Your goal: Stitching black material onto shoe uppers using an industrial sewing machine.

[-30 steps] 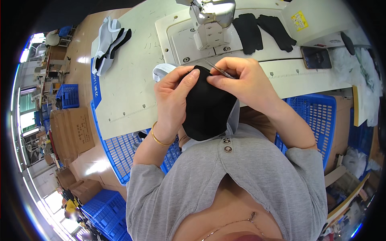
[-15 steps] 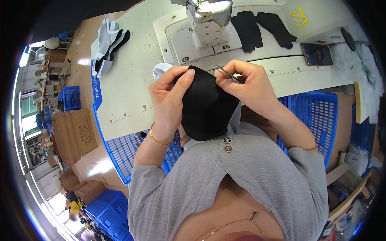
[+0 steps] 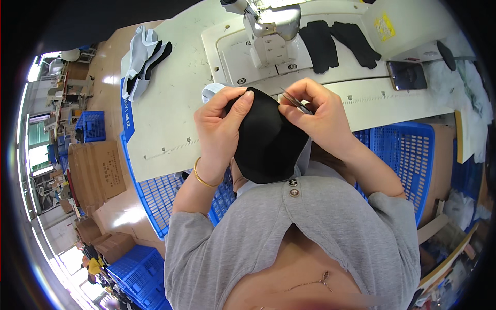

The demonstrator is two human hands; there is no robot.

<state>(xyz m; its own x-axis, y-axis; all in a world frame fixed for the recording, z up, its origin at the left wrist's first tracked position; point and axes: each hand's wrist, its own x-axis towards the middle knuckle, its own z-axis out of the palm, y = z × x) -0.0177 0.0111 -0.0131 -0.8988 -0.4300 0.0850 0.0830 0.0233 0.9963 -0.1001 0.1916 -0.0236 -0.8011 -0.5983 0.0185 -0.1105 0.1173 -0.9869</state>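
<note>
A black fabric piece [image 3: 269,142] with a curved lower edge hangs in front of my body, over the near edge of the sewing table. Its top left edge is pinched between the thumb and fingers of my left hand [image 3: 219,124]. My right hand [image 3: 321,114] is closed around small metal thread snips [image 3: 296,103], their tips pointing up and left. The thumb and a finger of that hand also touch the fabric's right edge. Pale fabric [image 3: 213,93] shows behind my left fingers; whether it joins the black piece I cannot tell.
A sewing machine [image 3: 271,47] stands beyond my hands. Two black fabric pieces [image 3: 319,47] lie to its right, near a phone [image 3: 407,76]. White and black pieces [image 3: 140,64] lie far left. Blue baskets [image 3: 155,204] sit below the table, and a cardboard box [image 3: 97,175] stands left.
The whole view has shifted slightly. Both hands keep their grip on the black fabric, and the snips have barely turned in my right hand.
</note>
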